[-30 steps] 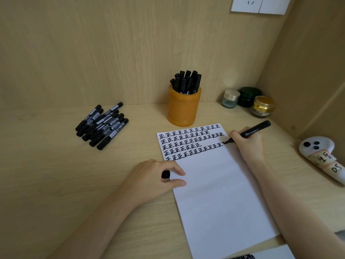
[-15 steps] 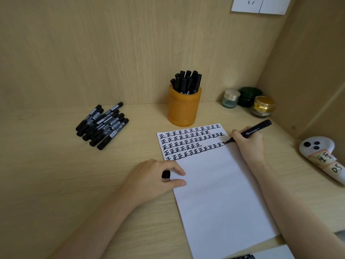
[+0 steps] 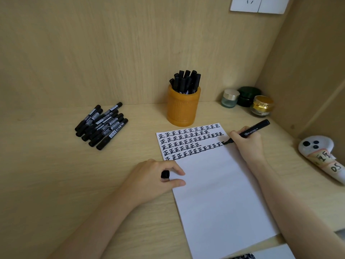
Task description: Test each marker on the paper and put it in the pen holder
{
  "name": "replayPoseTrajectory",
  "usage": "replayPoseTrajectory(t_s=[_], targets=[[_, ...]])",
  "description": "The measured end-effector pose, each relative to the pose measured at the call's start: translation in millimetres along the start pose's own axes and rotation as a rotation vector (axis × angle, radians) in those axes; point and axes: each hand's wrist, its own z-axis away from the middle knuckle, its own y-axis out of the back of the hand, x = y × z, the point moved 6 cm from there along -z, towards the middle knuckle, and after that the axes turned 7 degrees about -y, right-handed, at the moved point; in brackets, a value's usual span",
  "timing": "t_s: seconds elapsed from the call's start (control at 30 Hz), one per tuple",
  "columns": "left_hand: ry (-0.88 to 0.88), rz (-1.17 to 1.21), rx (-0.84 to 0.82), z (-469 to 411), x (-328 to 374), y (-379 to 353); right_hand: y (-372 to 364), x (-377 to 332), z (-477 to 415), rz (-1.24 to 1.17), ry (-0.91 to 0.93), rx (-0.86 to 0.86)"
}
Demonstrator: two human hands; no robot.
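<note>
R hand (image 3: 246, 142) grips marker (image 3: 255, 128), tip touching paper (image 3: 220, 193) at row end. L hand (image 3: 151, 181) holds black cap (image 3: 165, 174), fingers (image 3: 177, 171) on paper edge. Pen holder (image 3: 183, 107) w/ markers behind.

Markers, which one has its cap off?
The marker in the right hand, tip on the paper; those piled and in the pen holder look capped.

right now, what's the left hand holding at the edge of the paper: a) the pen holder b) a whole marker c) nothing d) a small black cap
D: the left hand pinches a small black cap between thumb and finger at the edge of the paper, while the right hand holds the uncapped marker.
</note>
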Motion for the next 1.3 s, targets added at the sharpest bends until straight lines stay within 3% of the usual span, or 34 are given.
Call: replayPoseTrajectory(t_s=[0.53,1.07,1.2,1.3], targets=[[-0.010,0.002,-0.004,0,6,2,-1,-2,2,0.011,0.041,-0.017],[-0.054,0.007,-0.013,2,9,1,7,-3,3,-0.116,0.064,0.085],[-0.099,0.188,0.078,3,5,5,14,-12,9,-0.271,0.063,0.113],[-0.088,0.291,0.083,1,1,4,7,-24,17,-0.335,0.050,-0.007]])
